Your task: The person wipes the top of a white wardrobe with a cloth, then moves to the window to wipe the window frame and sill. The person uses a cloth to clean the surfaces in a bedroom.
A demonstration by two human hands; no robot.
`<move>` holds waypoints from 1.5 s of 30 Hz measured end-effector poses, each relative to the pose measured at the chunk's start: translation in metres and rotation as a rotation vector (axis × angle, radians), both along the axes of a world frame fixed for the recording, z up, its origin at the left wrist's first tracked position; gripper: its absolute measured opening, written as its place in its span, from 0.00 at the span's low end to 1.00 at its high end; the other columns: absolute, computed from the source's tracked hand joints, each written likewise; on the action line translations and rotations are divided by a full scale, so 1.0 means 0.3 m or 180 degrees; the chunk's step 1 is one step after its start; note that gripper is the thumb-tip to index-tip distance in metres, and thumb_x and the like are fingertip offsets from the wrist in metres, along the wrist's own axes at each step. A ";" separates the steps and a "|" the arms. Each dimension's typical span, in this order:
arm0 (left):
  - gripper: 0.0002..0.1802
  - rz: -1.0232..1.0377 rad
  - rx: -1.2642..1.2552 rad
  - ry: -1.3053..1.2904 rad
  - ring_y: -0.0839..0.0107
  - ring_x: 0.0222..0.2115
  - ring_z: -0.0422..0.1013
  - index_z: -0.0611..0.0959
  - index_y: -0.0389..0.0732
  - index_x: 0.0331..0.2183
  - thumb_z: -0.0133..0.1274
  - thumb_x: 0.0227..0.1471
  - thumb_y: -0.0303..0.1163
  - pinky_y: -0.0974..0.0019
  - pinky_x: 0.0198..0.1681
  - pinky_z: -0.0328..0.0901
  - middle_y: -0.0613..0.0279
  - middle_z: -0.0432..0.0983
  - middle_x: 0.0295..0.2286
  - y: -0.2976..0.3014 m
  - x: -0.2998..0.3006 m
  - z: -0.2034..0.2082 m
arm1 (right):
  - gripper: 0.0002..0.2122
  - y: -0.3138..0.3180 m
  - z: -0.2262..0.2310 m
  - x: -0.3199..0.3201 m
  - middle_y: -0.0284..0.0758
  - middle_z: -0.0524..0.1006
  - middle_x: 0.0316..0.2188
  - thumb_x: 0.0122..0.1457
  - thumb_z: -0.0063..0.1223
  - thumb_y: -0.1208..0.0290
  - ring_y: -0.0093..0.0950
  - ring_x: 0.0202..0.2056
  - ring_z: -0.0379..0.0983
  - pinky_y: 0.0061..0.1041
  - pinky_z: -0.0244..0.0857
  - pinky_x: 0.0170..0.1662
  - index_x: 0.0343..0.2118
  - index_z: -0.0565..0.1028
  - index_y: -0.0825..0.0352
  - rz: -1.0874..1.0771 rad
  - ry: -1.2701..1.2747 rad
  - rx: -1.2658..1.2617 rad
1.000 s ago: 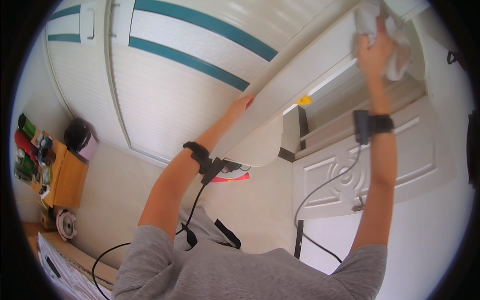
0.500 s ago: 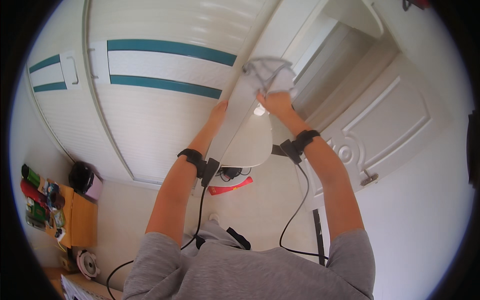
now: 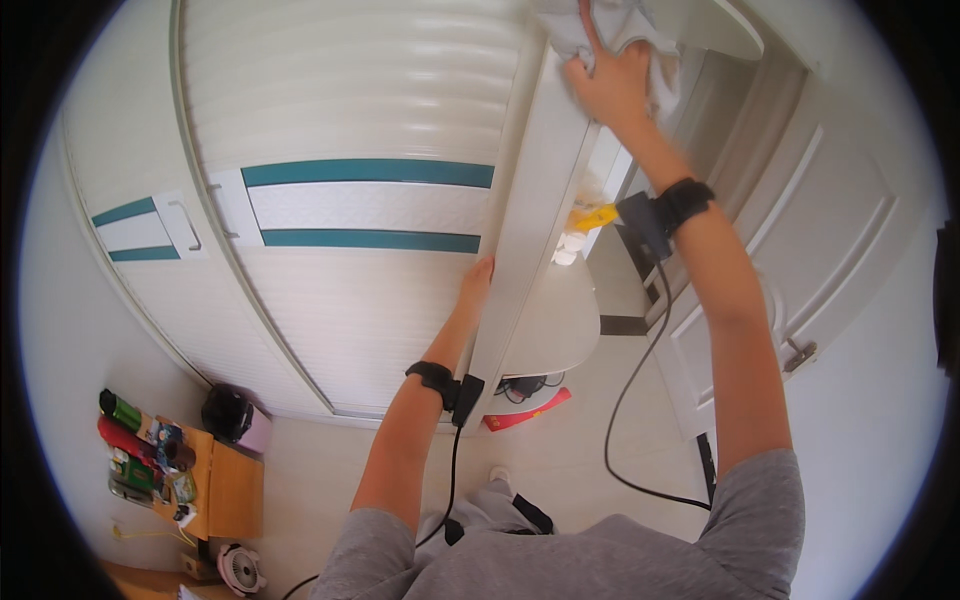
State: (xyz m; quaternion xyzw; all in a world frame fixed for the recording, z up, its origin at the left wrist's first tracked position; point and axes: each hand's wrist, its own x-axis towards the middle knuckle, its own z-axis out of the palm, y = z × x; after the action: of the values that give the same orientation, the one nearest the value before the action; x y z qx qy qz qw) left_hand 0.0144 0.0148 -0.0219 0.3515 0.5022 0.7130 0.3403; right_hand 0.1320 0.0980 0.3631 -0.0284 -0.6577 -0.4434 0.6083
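My right hand (image 3: 615,85) is up at the top end of a white cabinet's narrow side panel (image 3: 540,170). It has a pale grey cloth (image 3: 660,70) bunched under its palm and pressed to the panel, with one finger stretched forward over the fabric. Lower down, my left hand (image 3: 478,280) lies against the panel's front edge beside the cabinet door (image 3: 370,205); its fingers are mostly hidden there. Both wrists wear black straps with small boxes and cables.
Rounded white shelves (image 3: 550,330) jut out right of the panel, with a yellow item (image 3: 595,217) on one. A white panelled door (image 3: 810,260) stands at the right. A cluttered wooden table (image 3: 235,490), a bin (image 3: 235,415) and a fan (image 3: 241,568) are at lower left.
My right hand has moved the cloth up along the panel toward the top of the view. The left hand keeps to the panel edge while the whole view has shifted.
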 end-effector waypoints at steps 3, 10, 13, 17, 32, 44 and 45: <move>0.25 0.0041 0.0005 -0.0190 0.75 0.40 0.69 0.77 0.35 0.45 0.38 0.63 0.46 0.70 0.44 0.63 0.63 0.76 0.39 -0.031 0.021 0.041 | 0.21 -0.021 -0.068 -0.022 0.49 0.71 0.16 0.50 0.48 0.54 0.43 0.22 0.70 0.38 0.65 0.30 0.22 0.77 0.74 0.0008 0.0020 -0.0762; 0.22 -0.0155 0.0050 -0.0316 0.82 0.27 0.61 0.79 0.44 0.44 0.38 0.63 0.49 0.75 0.35 0.57 0.77 0.69 0.26 -0.076 0.045 0.075 | 0.26 -0.080 -0.368 0.084 0.43 0.68 0.07 0.52 0.48 0.50 0.42 0.10 0.66 0.37 0.64 0.21 0.08 0.72 0.69 -0.0045 -0.1064 -0.1941; 0.22 -0.0234 0.0138 -0.0367 0.82 0.31 0.65 0.78 0.44 0.44 0.37 0.64 0.48 0.74 0.39 0.59 0.76 0.72 0.30 -0.075 0.044 0.082 | 0.22 -0.080 -0.557 0.129 0.41 0.76 0.17 0.54 0.47 0.50 0.40 0.20 0.74 0.39 0.67 0.26 0.16 0.77 0.65 -0.0890 -0.2244 -0.2539; 0.23 -0.0337 0.0188 -0.0247 0.81 0.36 0.68 0.76 0.43 0.47 0.36 0.64 0.47 0.73 0.44 0.61 0.73 0.75 0.37 -0.070 0.020 0.075 | 0.21 -0.083 -0.592 0.177 0.38 0.78 0.20 0.55 0.44 0.51 0.40 0.24 0.75 0.38 0.68 0.29 0.22 0.79 0.65 -0.0676 -0.2447 -0.2383; 0.23 -0.0133 0.0261 -0.0996 0.76 0.40 0.70 0.77 0.39 0.45 0.38 0.63 0.46 0.70 0.46 0.62 0.66 0.76 0.38 -0.099 0.069 0.101 | 0.27 -0.027 -0.453 0.074 0.42 0.73 0.12 0.54 0.45 0.46 0.39 0.15 0.71 0.39 0.63 0.18 0.13 0.75 0.68 -0.0408 -0.1277 -0.2026; 0.26 -0.0375 0.0141 -0.0790 0.76 0.47 0.67 0.73 0.39 0.51 0.35 0.63 0.47 0.69 0.53 0.57 0.68 0.73 0.46 -0.121 0.067 0.142 | 0.24 -0.021 -0.152 0.198 0.40 0.79 0.26 0.55 0.42 0.44 0.38 0.31 0.76 0.37 0.70 0.35 0.32 0.79 0.63 -0.1789 -0.2292 -0.3011; 0.26 -0.0343 0.0138 -0.0768 0.76 0.47 0.67 0.73 0.39 0.52 0.35 0.63 0.47 0.68 0.53 0.57 0.68 0.73 0.46 -0.121 0.067 0.143 | 0.24 -0.024 -0.051 0.191 0.39 0.77 0.19 0.54 0.43 0.45 0.38 0.25 0.76 0.38 0.70 0.31 0.29 0.78 0.64 -0.1568 -0.1628 -0.2052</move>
State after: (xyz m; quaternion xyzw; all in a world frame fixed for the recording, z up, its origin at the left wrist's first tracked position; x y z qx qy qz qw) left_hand 0.0346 -0.0215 0.0211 0.2970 0.4225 0.7414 0.4284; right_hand 0.1891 0.0908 0.3477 -0.2605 -0.8640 -0.3406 0.2640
